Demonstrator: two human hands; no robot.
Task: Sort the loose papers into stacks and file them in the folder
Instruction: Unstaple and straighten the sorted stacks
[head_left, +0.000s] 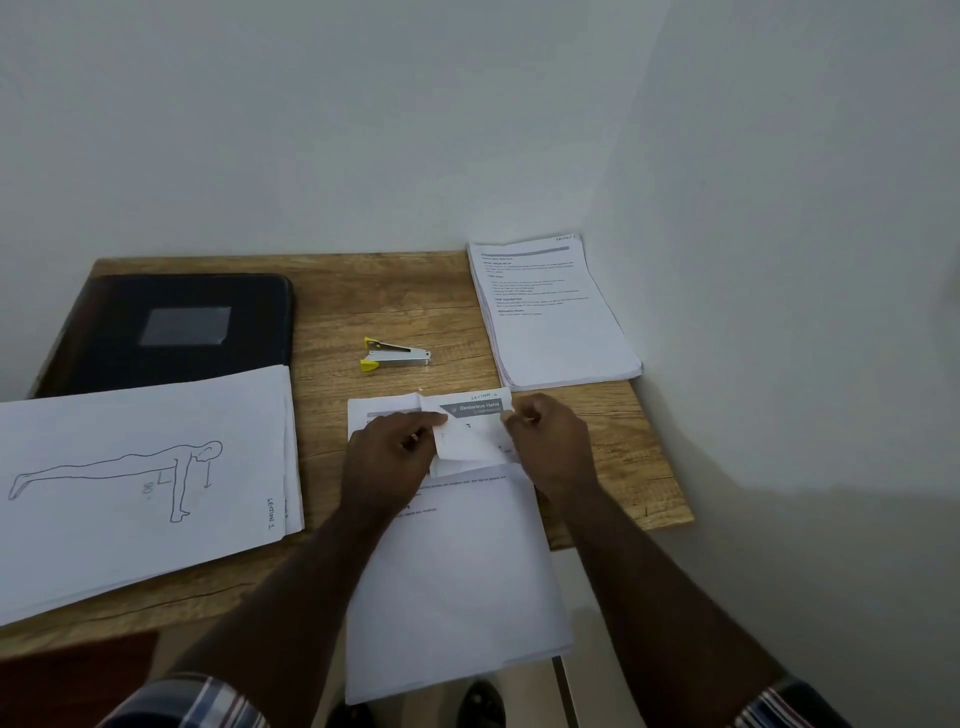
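From the head view, the middle stack of white printed papers (457, 571) lies on the wooden table (337, 306), overhanging its near edge. The left hand (389, 447) and right hand (550, 441) each pinch the folded-over top corner of its upper sheet. To do this well, I judge they should flatten the corner and square the edges before filing. The black rectangular folder (171, 332) lies closed at the far left, the yellow-tipped metal stapler (396, 355) between it and the far-right stack (550, 312).
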